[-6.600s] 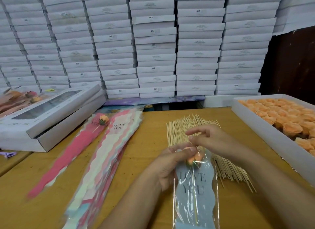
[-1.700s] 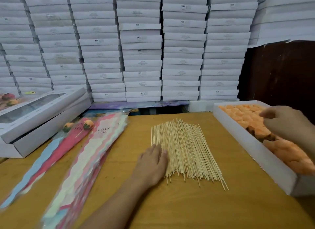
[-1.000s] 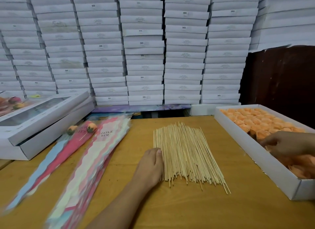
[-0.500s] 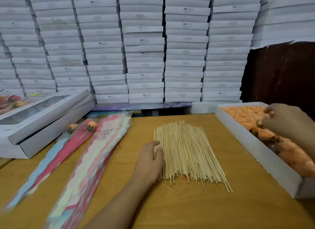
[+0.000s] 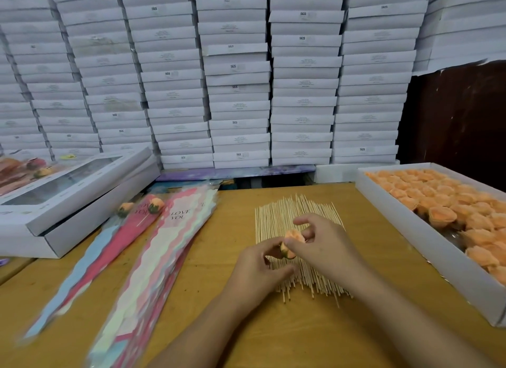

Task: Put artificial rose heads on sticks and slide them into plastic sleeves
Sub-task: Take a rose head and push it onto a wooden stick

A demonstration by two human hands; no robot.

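Across the back a wall of stacked white boxes (image 5: 235,74) rises behind the yellow bench (image 5: 342,337). On the bench's right side a long white tray (image 5: 427,247) holds rows of orange rose heads, well apart from the hands. At the left lies a fan of plastic sleeves (image 5: 153,263) printed "LOVE YOU", their long axis running from near left toward far centre. Between tray and sleeves lies the pile of sticks (image 5: 276,219), long axis running away from the person, directly under both hands. Above it the right hand (image 5: 325,244) pinches one rose head (image 5: 291,243), orange petals turned up and away, green base toward the left hand (image 5: 260,269). The left hand's fingers curl at that base; whether they grip a stick cannot be told. The joining step seems to be next, and the left hand is nearer to the sleeves.
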